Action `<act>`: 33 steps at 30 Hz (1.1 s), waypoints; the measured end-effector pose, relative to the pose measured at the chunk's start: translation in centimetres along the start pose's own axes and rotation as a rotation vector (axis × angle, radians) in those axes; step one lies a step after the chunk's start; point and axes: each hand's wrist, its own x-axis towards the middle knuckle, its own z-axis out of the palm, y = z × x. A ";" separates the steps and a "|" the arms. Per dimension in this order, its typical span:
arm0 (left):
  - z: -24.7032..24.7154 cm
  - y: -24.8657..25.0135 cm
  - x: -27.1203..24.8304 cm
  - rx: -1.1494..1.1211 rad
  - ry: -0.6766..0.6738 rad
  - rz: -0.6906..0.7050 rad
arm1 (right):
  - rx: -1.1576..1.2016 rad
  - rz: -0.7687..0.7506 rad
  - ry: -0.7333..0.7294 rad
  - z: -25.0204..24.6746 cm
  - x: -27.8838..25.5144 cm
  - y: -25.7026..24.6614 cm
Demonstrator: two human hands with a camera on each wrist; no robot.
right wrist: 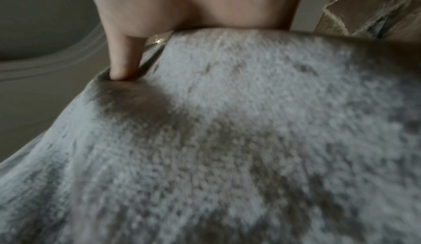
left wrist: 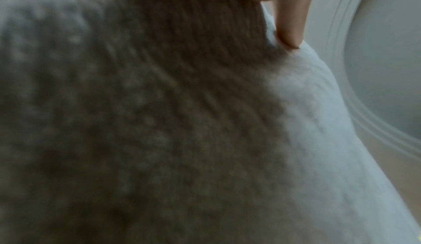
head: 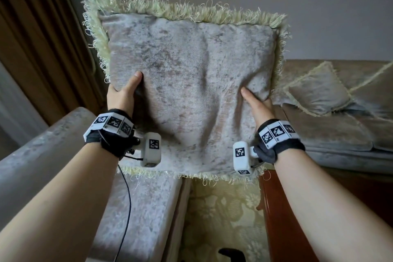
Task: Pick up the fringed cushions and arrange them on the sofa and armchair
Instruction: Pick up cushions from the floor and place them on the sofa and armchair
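Note:
A grey velvet cushion with pale green fringe is held up in front of me, above the armchair. My left hand grips its left side, thumb pressed into the front face and the other fingers hidden behind. My right hand grips the right side the same way. In the left wrist view the thumb dents the cushion's fabric. The right wrist view shows the other thumb digging into the fabric. A second fringed cushion lies on the sofa at right.
The armchair's padded arm runs along the lower left. A brown curtain hangs at left. A reddish wooden piece stands between armchair and sofa, over a patterned yellow-green rug. A plain wall is behind.

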 end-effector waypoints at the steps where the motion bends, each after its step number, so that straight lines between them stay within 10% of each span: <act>1: 0.3 -0.6 1.8 0.011 -0.006 0.000 | 0.011 -0.005 0.003 1.4 1.1 0.2; 12: 9.6 -6.4 16.0 0.048 -0.148 -0.050 | 0.023 -0.027 0.123 6.8 14.1 1.7; 33: 44.8 -18.1 36.5 0.018 -0.228 -0.066 | 0.087 -0.033 0.187 3.1 57.0 5.1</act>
